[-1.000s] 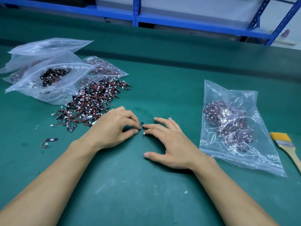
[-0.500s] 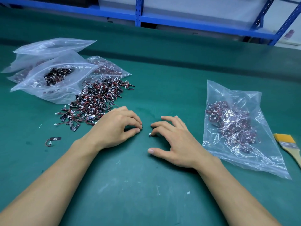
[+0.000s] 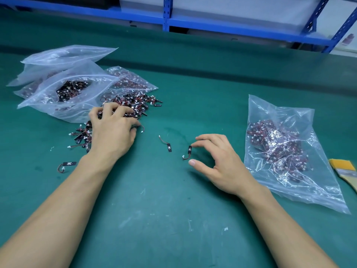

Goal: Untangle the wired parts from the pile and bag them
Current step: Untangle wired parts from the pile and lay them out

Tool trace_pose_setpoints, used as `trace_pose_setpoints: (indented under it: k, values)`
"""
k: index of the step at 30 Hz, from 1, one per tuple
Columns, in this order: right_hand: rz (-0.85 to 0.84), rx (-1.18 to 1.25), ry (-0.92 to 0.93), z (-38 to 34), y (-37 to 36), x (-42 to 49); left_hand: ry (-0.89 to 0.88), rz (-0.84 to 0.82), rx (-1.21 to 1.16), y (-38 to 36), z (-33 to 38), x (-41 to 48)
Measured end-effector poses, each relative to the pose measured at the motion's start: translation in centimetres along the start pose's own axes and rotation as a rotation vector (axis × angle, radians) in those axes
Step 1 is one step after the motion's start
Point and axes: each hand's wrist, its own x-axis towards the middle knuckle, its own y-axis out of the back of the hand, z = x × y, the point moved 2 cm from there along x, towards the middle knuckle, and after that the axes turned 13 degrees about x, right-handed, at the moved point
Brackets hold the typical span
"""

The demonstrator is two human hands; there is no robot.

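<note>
A pile of small black parts with red wires and white plugs (image 3: 133, 103) lies on the green mat at the left. My left hand (image 3: 114, 132) rests on the pile with its fingers spread among the parts. One separated wired part (image 3: 169, 147) lies alone on the mat at the centre. Just right of it a second wired part (image 3: 189, 150) lies under the index fingertip of my right hand (image 3: 220, 161), whose thumb sits a little apart from its white plug. A clear bag (image 3: 309, 182) holding many such parts lies at the right.
Several clear zip bags (image 3: 58, 105) lie behind the pile at the left, one of them gaping with parts inside. A lone wired part (image 3: 68, 163) sits near my left forearm. A yellow-handled brush (image 3: 345, 169) lies at the right edge. Blue shelving (image 3: 166, 20) runs along the back.
My hands have parted. The left one moved up and left onto the pile. The right one shifted right with one part, and a second part now lies loose between them.
</note>
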Motion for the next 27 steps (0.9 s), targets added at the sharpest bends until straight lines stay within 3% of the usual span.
trace_pose_setpoints:
  k: [6,12,18,27]
  values:
    - [-0.018,-0.003,0.001,0.2,-0.1,0.0,-0.032,0.030,-0.088,0.1,0.7,-0.3]
    - [-0.146,-0.075,0.034,0.2,-0.5,0.1,-0.229,0.147,-0.319,1.0,2.7,-0.5]
    - [0.085,0.121,0.052,-0.9,-0.2,0.4,-0.478,0.198,-0.558,2.3,5.7,-2.0]
    - [0.131,0.289,0.006,-0.8,-0.6,0.5,-0.550,0.178,-0.660,2.9,7.1,-3.1]
